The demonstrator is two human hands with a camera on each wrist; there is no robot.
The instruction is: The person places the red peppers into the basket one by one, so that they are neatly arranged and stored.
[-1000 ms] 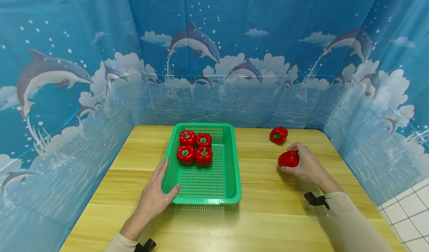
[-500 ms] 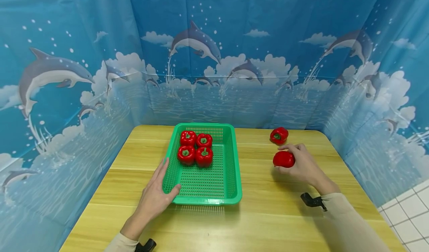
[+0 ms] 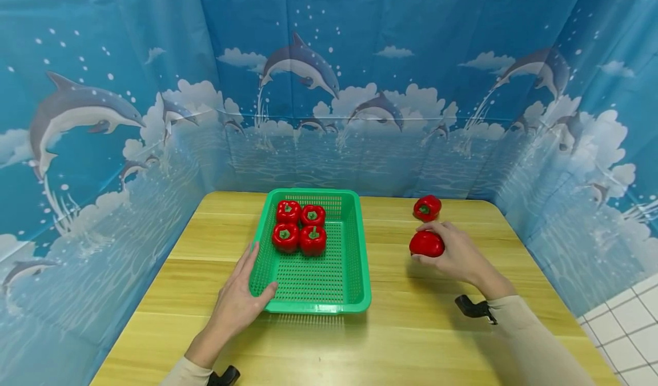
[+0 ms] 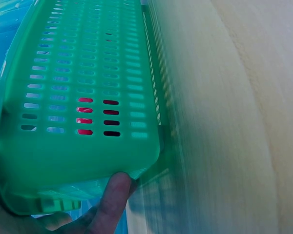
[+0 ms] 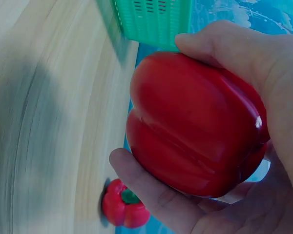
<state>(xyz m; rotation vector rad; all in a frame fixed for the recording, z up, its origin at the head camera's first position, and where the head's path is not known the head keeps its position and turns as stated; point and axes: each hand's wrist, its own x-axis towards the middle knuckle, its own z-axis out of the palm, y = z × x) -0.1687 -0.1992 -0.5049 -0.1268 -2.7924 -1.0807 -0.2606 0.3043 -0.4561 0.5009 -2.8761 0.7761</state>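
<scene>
A red bell pepper [image 5: 195,126] is held in my right hand [image 3: 460,254], thumb on one side and fingers on the other, above the right part of the table. In the right wrist view it fills the palm side of the hand. My left hand [image 3: 239,297] rests on the near left corner of a green plastic basket [image 3: 362,249], fingers along its left side and thumb over the rim. Several red bell peppers [image 3: 312,240] stand stem up in the basket's far left part. Another red bell pepper [image 3: 427,208] lies on its side behind my right hand.
The basket stands on a wooden table [image 3: 319,346], left of the held pepper. A blue dolphin-print curtain [image 3: 329,140] hangs along the table's back and sides. White tiles [image 3: 629,323] show at the lower right.
My right hand has moved left with the bell pepper, closer to the basket. The left hand, the basket and its peppers look the same as before.
</scene>
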